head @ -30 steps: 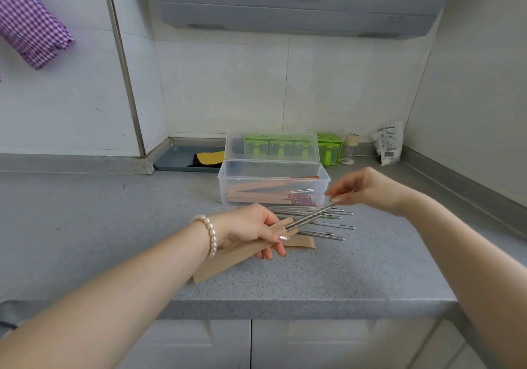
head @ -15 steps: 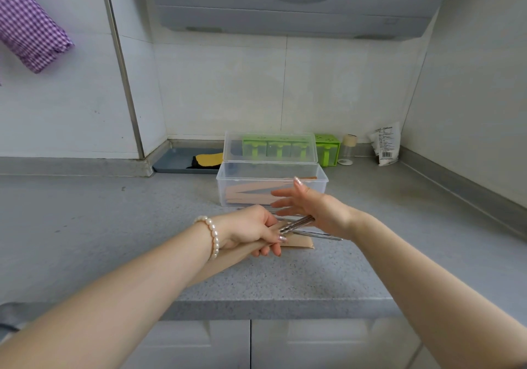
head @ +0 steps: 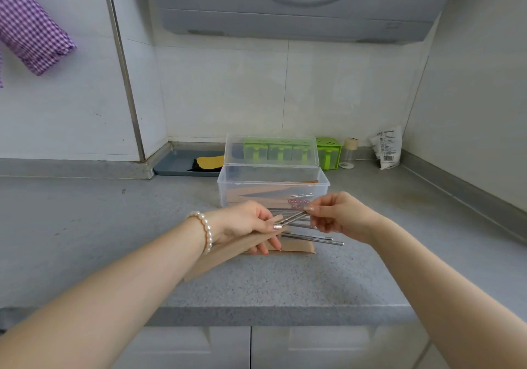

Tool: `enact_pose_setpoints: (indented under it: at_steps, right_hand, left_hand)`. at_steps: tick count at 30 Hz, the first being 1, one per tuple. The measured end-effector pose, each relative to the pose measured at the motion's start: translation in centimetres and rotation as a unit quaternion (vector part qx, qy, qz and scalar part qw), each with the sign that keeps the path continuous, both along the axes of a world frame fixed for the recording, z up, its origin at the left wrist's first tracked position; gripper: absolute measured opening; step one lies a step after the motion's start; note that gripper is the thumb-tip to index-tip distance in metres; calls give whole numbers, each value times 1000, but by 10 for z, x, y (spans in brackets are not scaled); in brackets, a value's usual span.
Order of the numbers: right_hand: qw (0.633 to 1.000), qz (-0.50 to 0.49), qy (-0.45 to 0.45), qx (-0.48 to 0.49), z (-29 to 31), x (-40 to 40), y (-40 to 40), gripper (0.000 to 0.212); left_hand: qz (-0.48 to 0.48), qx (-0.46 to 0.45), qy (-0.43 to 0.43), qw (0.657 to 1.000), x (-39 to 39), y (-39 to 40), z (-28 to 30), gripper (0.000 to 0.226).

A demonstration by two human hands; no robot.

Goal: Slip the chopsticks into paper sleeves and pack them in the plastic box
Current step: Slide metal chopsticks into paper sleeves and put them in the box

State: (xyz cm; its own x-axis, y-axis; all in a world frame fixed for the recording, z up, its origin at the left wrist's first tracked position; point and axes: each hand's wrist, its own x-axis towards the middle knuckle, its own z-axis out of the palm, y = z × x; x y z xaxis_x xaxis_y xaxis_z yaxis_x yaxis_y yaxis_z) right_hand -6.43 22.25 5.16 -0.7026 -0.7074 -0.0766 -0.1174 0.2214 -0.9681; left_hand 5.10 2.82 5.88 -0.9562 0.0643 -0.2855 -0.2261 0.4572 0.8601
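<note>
We're mid-sleeving, by our read. Left hand (head: 245, 221) grips a sleeve (head: 228, 254) just in front of the box (head: 273, 186), fingers curled round it. Right hand (head: 338, 216) pinches the far end of a chopstick pair (head: 293, 217), tips at the sleeve mouth. Box w/ lid up already holds sleeved pairs; loose chopsticks (head: 313, 239) lie on the table (head: 85, 226) in front of the box. Next: push the pair fully in, then drop it into the box.

- Single head view, worn; looks forward and down, wide-angle.
- Faces the worktop (head: 85, 226) toward its rear right corner; front edge crosses low in frame.
- Close: both forearms enter from the bottom corners.
- Hood (head: 299, 3) overhead, cut by top edge.
</note>
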Motion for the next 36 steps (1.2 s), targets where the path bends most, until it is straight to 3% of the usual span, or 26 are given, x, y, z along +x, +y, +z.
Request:
enact_pose_setpoints:
  at_steps: [3, 6, 16, 19, 21, 23, 25, 27, 29, 33, 36]
  right_hand:
    - [993, -9, -85, -87, -5, 0, -1, 11]
    - [987, -23, -107, -121, -5, 1, -1, 13]
    - [993, -43, -49, -98, -4, 3, -8, 4]
    - [990, -71, -42, -112, 3, -2, -9, 6]
    - [982, -102, -45, -150, 13, -12, -5, 7]
    - [962, -152, -53, -222, 23, -27, 0, 8]
    - [929, -217, -57, -294, 32, -44, 7, 7]
    - [907, -275, -40, -316, 36, -59, 12, 7]
    - [907, -303, -24, -291, 36, -70, 13, 8]
    - [931, -315, -35, -181, 33, -82, -3, 8]
    - [944, -308, -78, -93, 32, -92, -20, 12]
  left_hand:
    - [3, 1, -1, 1000, -3, 1, 4, 12]
    - [4, -6, 7, 1000, -6, 2, 5, 15]
    - [5, -5, -10, 1000, -9, -1, 8, 11]
    - [46, -62, 81, 994, -12, 1, 10, 19]
    - [139, -130, 244, 951, -17, -4, 21, 29]
    - [251, -92, 388, 882, -14, -13, 41, 21]
    - [328, -34, 457, 826, -11, -27, 56, 11]
    - [362, -12, 460, 811, -9, -37, 55, 8]
    - [363, -22, 411, 836, -9, -42, 42, 7]
    - [279, -90, 238, 926, -12, -45, 7, 15]
    - [216, -134, 153, 955, -13, -42, -13, 18]
